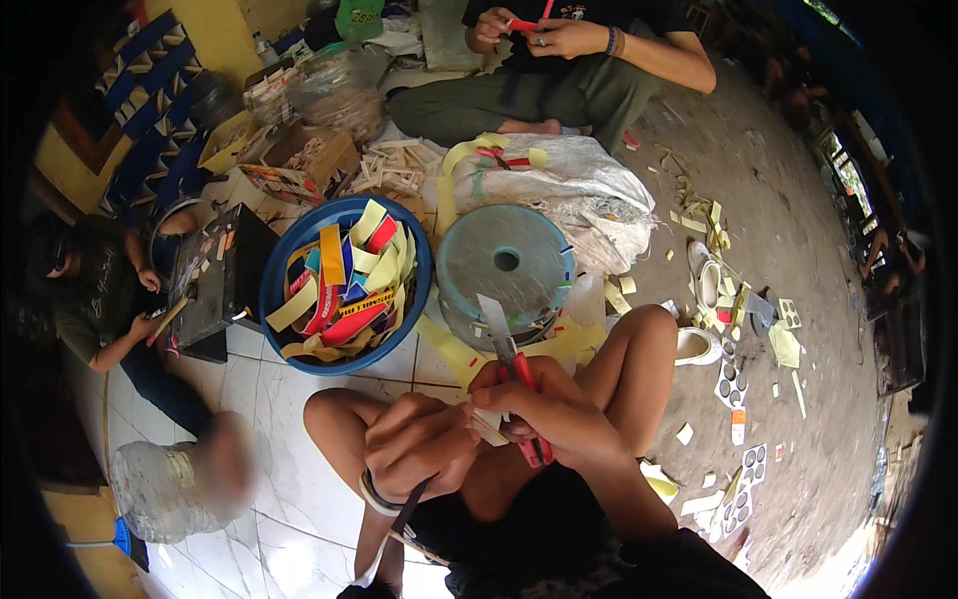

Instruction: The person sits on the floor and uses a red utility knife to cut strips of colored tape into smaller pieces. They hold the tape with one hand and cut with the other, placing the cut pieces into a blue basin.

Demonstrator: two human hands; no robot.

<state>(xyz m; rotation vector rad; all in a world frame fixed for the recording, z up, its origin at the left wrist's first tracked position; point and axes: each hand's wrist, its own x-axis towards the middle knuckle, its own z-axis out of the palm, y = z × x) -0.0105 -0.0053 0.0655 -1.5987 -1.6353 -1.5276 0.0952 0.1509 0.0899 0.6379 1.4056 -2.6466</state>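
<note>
My right hand (569,409) is wrapped round a red utility knife (524,371), its blade extended and pointing up and away from me. Close beside it, my left hand (419,444) is closed, with its fingertips pinching a thin pale stick (489,428) that runs toward the right hand. The fingers partly hide the stick. Both hands are above my crossed legs. Just beyond the blade stands a round grey-green block (479,250) with a hole in its top. A blue basin (424,290) full of coloured and pale-yellow strips (344,255) sits left of the block.
Across from me, a seated person (589,60) holds a red item. Another person (110,290) works by a black box (225,265) at left. A white sack (589,190) with red scissors (491,155) lies beyond the block. Shoes (707,280) and scraps lie on the right ground.
</note>
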